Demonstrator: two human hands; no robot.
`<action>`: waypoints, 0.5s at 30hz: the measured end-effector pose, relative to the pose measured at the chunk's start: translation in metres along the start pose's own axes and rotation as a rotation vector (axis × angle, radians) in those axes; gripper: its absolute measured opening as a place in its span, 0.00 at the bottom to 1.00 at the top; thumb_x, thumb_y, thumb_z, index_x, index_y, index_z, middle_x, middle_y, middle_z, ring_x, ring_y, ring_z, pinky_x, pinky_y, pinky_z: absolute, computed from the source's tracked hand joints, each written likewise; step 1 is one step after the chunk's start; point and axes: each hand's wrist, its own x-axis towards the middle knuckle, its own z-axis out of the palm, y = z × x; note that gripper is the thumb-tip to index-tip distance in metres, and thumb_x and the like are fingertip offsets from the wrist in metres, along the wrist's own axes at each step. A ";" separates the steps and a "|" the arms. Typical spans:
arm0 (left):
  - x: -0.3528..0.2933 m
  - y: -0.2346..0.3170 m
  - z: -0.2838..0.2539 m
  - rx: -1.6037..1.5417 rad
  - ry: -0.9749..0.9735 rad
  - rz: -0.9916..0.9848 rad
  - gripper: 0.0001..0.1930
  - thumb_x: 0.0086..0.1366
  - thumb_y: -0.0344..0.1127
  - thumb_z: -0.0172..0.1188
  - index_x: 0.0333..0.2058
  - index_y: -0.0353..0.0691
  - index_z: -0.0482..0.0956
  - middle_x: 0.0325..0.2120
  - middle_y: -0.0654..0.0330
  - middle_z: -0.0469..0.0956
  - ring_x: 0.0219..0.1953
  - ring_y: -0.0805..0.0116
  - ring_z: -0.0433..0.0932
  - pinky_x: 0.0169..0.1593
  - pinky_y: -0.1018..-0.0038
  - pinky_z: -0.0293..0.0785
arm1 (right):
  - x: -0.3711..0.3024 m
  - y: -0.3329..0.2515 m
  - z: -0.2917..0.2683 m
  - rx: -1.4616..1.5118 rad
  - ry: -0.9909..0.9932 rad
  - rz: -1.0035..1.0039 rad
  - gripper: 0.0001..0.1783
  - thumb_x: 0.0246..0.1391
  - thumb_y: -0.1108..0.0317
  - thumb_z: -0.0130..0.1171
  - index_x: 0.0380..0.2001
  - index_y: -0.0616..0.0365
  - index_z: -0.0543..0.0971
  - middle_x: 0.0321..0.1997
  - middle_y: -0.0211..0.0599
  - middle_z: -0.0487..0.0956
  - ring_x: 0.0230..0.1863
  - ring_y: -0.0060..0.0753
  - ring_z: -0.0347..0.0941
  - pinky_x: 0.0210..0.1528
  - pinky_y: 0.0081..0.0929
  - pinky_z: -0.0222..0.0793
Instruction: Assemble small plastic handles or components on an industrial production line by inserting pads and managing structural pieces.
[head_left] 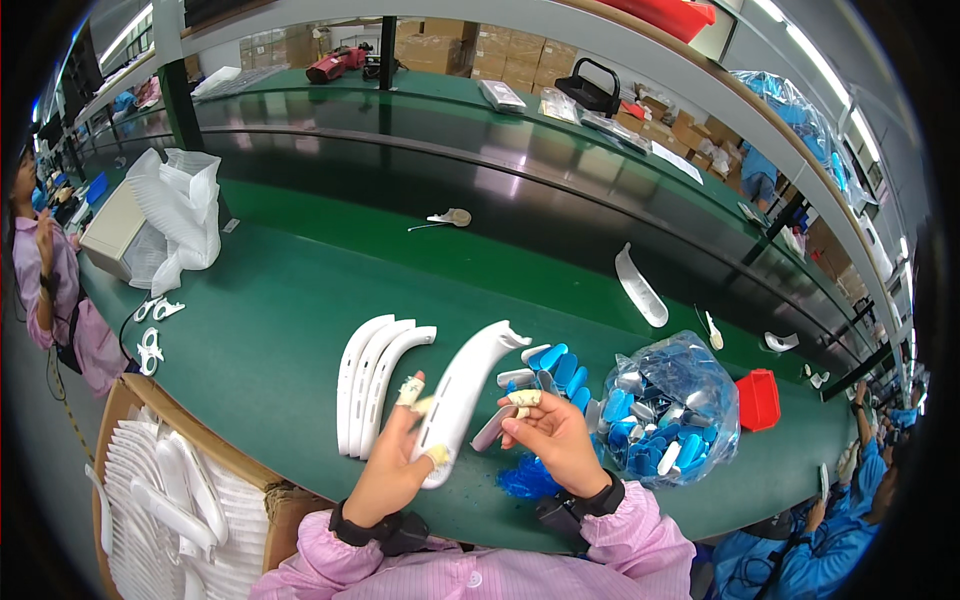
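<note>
My left hand [397, 453], with tape on its fingertips, grips the lower part of a curved white plastic housing [467, 385] that has a slot along it. In my right hand [555, 435], a small oblong silvery-pink piece [492, 427] is pinched between taped fingers, close beside the housing's right edge. Several similar curved white housings [377, 385] lie side by side on the green bench, left of the held one. Behind my right hand is a loose pile of small blue and silver oblong pieces [565, 373]. A clear plastic bag [668, 405] full of the same pieces sits to the right.
At lower left, a cardboard box [275, 510] holds many white housings. A red tray [759, 400] stands beyond the bag. Crumpled blue film [527, 478] lies near my right wrist. Foam wrap [180, 215] covers a carton at far left. A dark conveyor [540, 190] runs behind. Co-workers flank both sides.
</note>
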 end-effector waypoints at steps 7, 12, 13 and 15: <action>-0.010 0.009 0.014 -0.173 -0.050 -0.008 0.47 0.50 0.13 0.54 0.66 0.38 0.39 0.57 0.49 0.59 0.58 0.63 0.64 0.56 0.73 0.65 | -0.006 0.004 0.010 -0.090 0.017 -0.025 0.16 0.55 0.78 0.56 0.48 0.66 0.72 0.39 0.31 0.76 0.36 0.18 0.72 0.38 0.15 0.70; -0.010 0.005 0.012 -0.124 -0.096 -0.052 0.46 0.49 0.12 0.53 0.65 0.36 0.40 0.57 0.49 0.58 0.56 0.61 0.67 0.53 0.73 0.68 | -0.010 0.000 0.021 -0.454 0.090 -0.266 0.16 0.52 0.78 0.58 0.46 0.65 0.75 0.39 0.33 0.78 0.34 0.18 0.73 0.34 0.16 0.71; -0.011 0.004 0.012 -0.126 -0.096 -0.056 0.46 0.49 0.12 0.53 0.65 0.36 0.40 0.57 0.49 0.58 0.56 0.61 0.67 0.53 0.73 0.68 | -0.011 0.001 0.020 -0.455 0.092 -0.262 0.16 0.52 0.78 0.58 0.46 0.65 0.75 0.39 0.33 0.78 0.34 0.18 0.73 0.34 0.16 0.71; -0.014 0.001 0.013 -0.303 -0.069 -0.112 0.46 0.48 0.12 0.53 0.65 0.37 0.41 0.57 0.48 0.58 0.55 0.60 0.69 0.52 0.73 0.72 | -0.013 0.002 0.015 -0.618 0.053 -0.321 0.16 0.51 0.79 0.58 0.46 0.64 0.75 0.35 0.33 0.79 0.34 0.19 0.75 0.36 0.17 0.72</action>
